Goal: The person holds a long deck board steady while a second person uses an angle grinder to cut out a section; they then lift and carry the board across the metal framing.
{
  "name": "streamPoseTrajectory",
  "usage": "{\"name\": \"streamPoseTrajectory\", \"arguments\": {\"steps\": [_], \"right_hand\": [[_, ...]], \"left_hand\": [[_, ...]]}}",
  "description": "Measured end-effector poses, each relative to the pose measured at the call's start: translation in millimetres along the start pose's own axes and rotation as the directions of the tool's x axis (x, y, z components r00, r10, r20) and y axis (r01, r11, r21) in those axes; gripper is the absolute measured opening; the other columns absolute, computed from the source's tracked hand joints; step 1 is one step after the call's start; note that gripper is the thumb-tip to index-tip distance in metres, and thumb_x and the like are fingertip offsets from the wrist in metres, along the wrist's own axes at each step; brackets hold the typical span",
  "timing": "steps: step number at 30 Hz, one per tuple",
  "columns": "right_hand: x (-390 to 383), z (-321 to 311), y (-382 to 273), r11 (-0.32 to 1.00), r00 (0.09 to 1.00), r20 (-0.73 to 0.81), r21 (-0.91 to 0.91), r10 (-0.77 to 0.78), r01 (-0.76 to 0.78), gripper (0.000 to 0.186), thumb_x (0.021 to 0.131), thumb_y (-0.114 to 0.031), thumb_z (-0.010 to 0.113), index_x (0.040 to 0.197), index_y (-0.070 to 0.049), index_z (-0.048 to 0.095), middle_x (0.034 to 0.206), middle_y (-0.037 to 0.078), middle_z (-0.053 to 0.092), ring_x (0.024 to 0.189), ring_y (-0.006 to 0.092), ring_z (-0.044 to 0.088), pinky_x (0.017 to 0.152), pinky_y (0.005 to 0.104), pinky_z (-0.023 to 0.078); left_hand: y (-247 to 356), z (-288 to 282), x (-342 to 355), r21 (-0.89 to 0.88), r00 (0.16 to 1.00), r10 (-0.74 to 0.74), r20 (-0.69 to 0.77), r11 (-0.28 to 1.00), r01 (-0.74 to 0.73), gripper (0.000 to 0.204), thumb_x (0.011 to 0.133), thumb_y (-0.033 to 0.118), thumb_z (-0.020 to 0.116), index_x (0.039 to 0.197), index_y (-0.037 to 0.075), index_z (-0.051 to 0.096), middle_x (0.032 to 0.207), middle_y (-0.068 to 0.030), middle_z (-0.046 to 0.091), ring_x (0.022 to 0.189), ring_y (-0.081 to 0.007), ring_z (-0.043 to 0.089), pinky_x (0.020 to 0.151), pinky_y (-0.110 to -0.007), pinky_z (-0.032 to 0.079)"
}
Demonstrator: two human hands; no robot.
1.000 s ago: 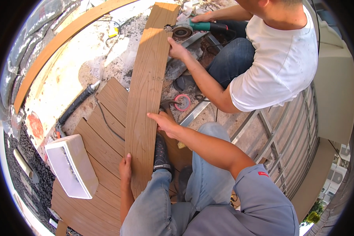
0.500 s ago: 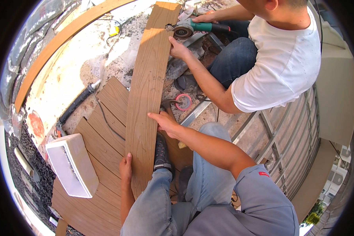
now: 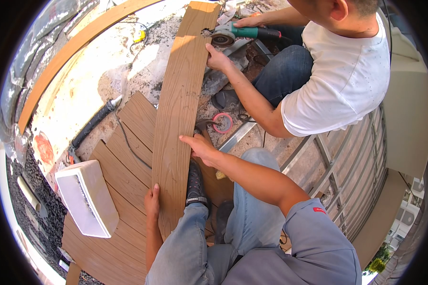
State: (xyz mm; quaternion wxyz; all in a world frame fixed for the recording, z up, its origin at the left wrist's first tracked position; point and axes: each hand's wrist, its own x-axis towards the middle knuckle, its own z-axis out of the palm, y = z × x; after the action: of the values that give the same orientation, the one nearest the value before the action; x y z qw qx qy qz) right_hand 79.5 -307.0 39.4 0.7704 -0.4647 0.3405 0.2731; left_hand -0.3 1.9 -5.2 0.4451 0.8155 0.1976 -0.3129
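Observation:
A long brown wood-grain decking board (image 3: 178, 109) stretches from between my legs to the far edge of the view. My left hand (image 3: 152, 202) grips its left edge near me, thumb on top. Farther up, my right hand (image 3: 199, 148) holds the right edge, thumb on the upper face and fingers curled underneath. At the far end a co-worker in a white shirt holds a green angle grinder (image 3: 245, 32) in one hand. Its disc is beside a ragged notch in the board's right edge. The co-worker's other hand (image 3: 218, 58) steadies that edge.
Laid decking (image 3: 128, 190) lies under the board, with a white foam box (image 3: 88, 199) on it at left. A black tube-shaped tool (image 3: 94, 124) with a cord lies beyond. Pink tape roll (image 3: 222, 122) and hammer (image 3: 202, 127) lie right of the board; metal framing (image 3: 337, 166) spans the right.
The co-worker's head and upper body have shifted slightly to the right. The board and grinder have moved barely at all, and my hands keep their hold.

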Motion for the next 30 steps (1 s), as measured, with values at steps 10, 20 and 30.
{"name": "streamPoseTrajectory", "arguments": {"steps": [10, 20, 30], "right_hand": [[9, -3, 8, 1.000, 1.000, -0.016, 0.007, -0.009, 0.009, 0.055, 0.096, -0.041, 0.057, 0.134, -0.001, 0.054, 0.130, 0.011, 0.061, 0.119, 0.0205, 0.056, 0.096, 0.0394, 0.043], [5, -1, 5, 1.000, 1.000, -0.016, 0.016, -0.008, 0.008, 0.053, 0.096, -0.040, 0.057, 0.132, -0.001, 0.055, 0.128, 0.011, 0.061, 0.117, 0.0201, 0.057, 0.094, 0.0386, 0.044], [6, -1, 6, 1.000, 1.000, -0.008, -0.001, -0.004, 0.004, 0.055, 0.096, -0.042, 0.057, 0.134, -0.002, 0.054, 0.130, 0.010, 0.060, 0.118, 0.0199, 0.056, 0.096, 0.0391, 0.043]], "left_hand": [[5, 0, -2, -0.009, 1.000, 0.008, 0.005, 1.000, -0.007, 0.065, 0.094, 0.061, 0.057, 0.081, -0.002, 0.059, 0.076, -0.0058, 0.054, 0.076, -0.0161, 0.046, 0.070, -0.033, 0.042], [7, 0, -4, -0.028, 1.000, 0.003, 0.015, 1.000, -0.003, 0.065, 0.094, 0.061, 0.056, 0.085, -0.003, 0.062, 0.079, -0.0058, 0.056, 0.077, -0.0157, 0.048, 0.071, -0.032, 0.043], [-1, -1, 0, -0.016, 1.000, 0.014, 0.017, 1.000, -0.013, 0.065, 0.094, 0.061, 0.057, 0.083, -0.003, 0.061, 0.077, -0.0062, 0.056, 0.076, -0.0161, 0.047, 0.071, -0.033, 0.043]]}}
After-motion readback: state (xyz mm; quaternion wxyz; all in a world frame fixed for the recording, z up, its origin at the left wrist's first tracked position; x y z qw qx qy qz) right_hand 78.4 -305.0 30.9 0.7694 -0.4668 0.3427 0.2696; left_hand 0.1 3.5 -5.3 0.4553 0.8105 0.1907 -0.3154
